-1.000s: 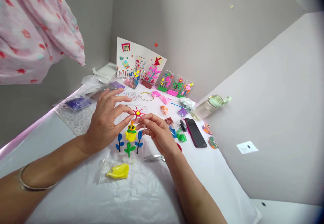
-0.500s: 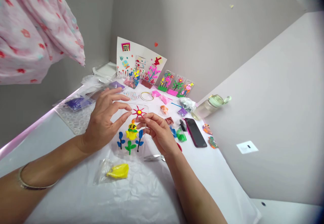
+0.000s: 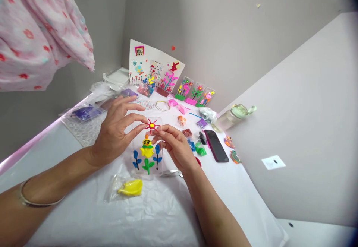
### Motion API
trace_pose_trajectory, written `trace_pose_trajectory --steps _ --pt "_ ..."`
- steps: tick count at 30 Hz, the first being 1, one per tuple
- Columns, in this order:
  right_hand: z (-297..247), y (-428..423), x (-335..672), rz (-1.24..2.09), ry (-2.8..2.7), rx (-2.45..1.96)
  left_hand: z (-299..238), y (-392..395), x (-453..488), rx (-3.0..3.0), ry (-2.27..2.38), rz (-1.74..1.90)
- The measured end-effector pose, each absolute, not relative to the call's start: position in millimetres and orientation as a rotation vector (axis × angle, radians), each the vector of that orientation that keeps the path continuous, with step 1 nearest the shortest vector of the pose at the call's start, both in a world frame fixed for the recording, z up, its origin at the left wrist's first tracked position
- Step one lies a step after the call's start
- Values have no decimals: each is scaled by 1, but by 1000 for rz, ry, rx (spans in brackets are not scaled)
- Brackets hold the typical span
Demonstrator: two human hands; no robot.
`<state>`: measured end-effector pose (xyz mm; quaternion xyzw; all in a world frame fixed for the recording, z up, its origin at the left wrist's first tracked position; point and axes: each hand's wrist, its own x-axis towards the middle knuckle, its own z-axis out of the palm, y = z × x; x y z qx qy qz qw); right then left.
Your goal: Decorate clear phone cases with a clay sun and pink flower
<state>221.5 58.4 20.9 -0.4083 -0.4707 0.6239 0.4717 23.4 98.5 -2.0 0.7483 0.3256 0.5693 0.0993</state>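
Observation:
A clear plastic panel (image 3: 139, 132) stands upright before me. It bears a yellow clay chick (image 3: 147, 150), blue clay flowers (image 3: 136, 160) and a green clay plant (image 3: 148, 165). Near its top is a red clay sun (image 3: 151, 125) with a yellow centre. My left hand (image 3: 117, 126) pinches the sun's left ray between thumb and forefinger, its other fingers raised. Closed at the panel's right edge, my right hand (image 3: 173, 142) has its thumb in front and some fingertips showing behind the clear plastic. Beneath lies a bag of yellow clay (image 3: 131, 187).
Scissors (image 3: 171, 173) lie right of the panel. Several clay packets, a phone (image 3: 216, 145) and a bottle (image 3: 233, 116) are on the right. Decorated panels (image 3: 184, 88) and a picture card (image 3: 142, 59) lean at the back. Patterned cloth (image 3: 41, 34) hangs upper left.
The panel has shifted slightly right and down. The red sun has moved a little left against it, and my left fingertips now meet its ray. My right hand stays nearly still.

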Motion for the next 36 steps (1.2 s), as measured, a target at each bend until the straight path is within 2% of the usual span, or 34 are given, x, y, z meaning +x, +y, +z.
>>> trace_pose_trajectory --steps 9,17,36 --pt "20 60 223 1470 -1102 -998 -3 96 24 1740 1072 1572" --pt "15 57 214 1319 -1048 -970 2 88 30 2078 990 1678" --pt "10 46 194 1163 -1137 -950 -6 93 30 2383 1094 1745"
